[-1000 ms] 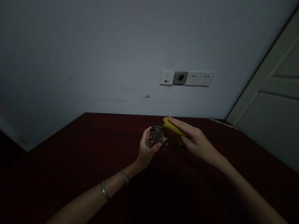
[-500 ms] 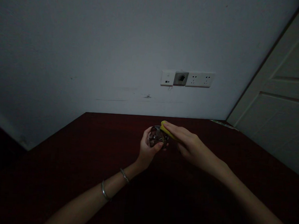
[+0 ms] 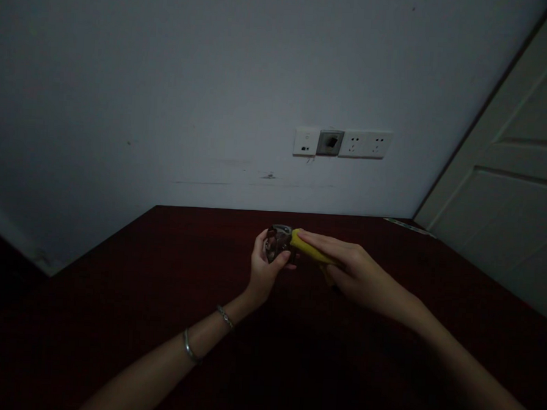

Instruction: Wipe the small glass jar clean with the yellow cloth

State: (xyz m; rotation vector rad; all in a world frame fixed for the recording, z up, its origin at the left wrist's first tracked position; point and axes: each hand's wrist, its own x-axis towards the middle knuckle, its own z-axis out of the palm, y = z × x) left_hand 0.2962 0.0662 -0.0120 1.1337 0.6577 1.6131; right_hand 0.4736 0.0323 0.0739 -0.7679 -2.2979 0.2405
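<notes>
My left hand (image 3: 264, 269) is wrapped round a small dark, see-through glass vessel (image 3: 278, 239), thumb on its near side and fingers behind it. The vessel is held above the tabletop with its rim tilted up; in this dim light I cannot tell whether it is a cup or an ashtray. My right hand (image 3: 350, 264) grips a folded yellow cloth (image 3: 312, 250), fingers stretched along its top and thumb below. The cloth's left end touches the right side of the vessel. A loose bit of cloth hangs under the right hand.
Beneath both hands lies a dark red tabletop (image 3: 198, 250), its far edge against a pale wall (image 3: 224, 92). A row of sockets and a switch (image 3: 341, 143) is set in the wall. At the right stands a panelled door (image 3: 521, 199). A thin strip (image 3: 410, 226) lies near the table's far right corner.
My left hand has moved slightly left and turned the vessel, so its rim shows more. The cloth has slid from the vessel's upper rim down to its right side, and more of it shows.
</notes>
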